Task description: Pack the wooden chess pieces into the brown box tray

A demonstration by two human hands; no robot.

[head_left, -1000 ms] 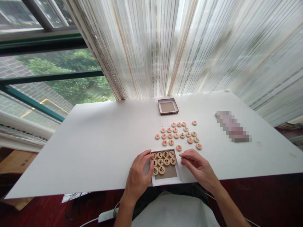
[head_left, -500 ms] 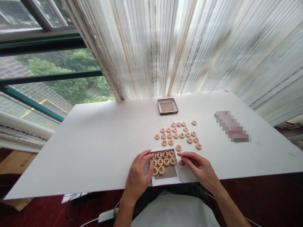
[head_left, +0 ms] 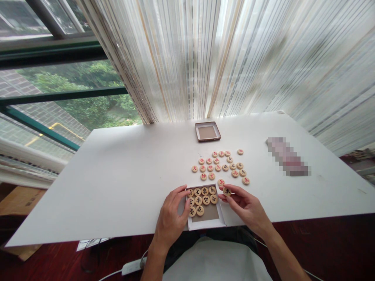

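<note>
A shallow box (head_left: 222, 218) lies at the table's front edge, with several round wooden pieces with black characters (head_left: 206, 200) in rows; its lower right part shows bare brown bottom. My left hand (head_left: 171, 214) rests at the box's left side, fingers round the edge and thumb beside the leftmost pieces. Just right of the box, my right hand (head_left: 247, 205) pinches a black-character piece (head_left: 227, 191) between thumb and fingers, its marked face showing. Beyond the box lie several loose pieces, red ones (head_left: 217, 168) and a few black ones (head_left: 225, 167).
A box lid (head_left: 208, 132) lies near the table's far edge, its inside facing up. A blurred, pixelated object (head_left: 288, 156) is on the right of the white table (head_left: 117, 183). Curtains (head_left: 187, 58) hang behind. A power strip (head_left: 133, 267) is below the front edge.
The piece in my right hand has turned, so that its black character now faces the camera. My right fingers have shifted slightly up. My left hand and the box have stayed in place.
</note>
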